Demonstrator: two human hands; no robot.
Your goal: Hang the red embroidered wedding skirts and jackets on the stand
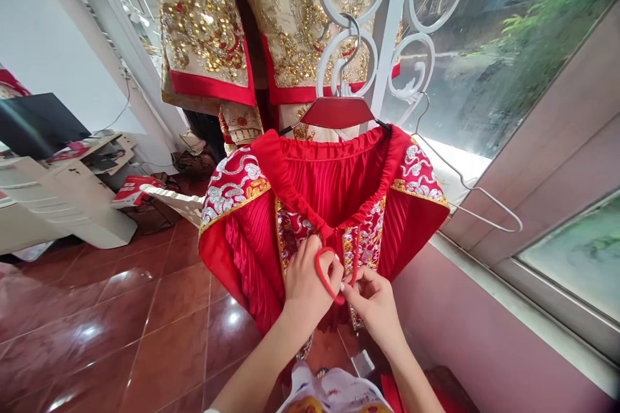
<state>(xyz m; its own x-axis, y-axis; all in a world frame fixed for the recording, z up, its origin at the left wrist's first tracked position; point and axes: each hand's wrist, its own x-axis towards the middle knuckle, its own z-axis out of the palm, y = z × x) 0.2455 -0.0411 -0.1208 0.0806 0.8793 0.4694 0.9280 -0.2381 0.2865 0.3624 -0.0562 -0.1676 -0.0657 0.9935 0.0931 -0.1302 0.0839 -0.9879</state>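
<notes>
Red garment (334, 174): mid scene, on a red-topped hanger (336, 111) hooked to white scrollwork (390, 32); silver and gold embroidery, gathered upper edge facing the hands.
Red cord (318, 264): at the garment's front, looped over the left hand.
Left hand (312, 277): fingers curled closed on cord; exact contact partly hidden.
Right hand (371, 300): thumb and finger pinching cord, just beside left.
Floor (167, 342): glossy reddish-brown tiles.
Right side: window (484, 64), greenery outside; wire hanger (508, 230) near the garment.
Far side: gold-sequined outfit (208, 29) with red hems, behind the garment.
Desk (90, 210): far left; black monitor (41, 122) on top, dark items in the open shelf, too small to identify.
Red-and-white box (133, 190): just right of desk; can't see inside.
</notes>
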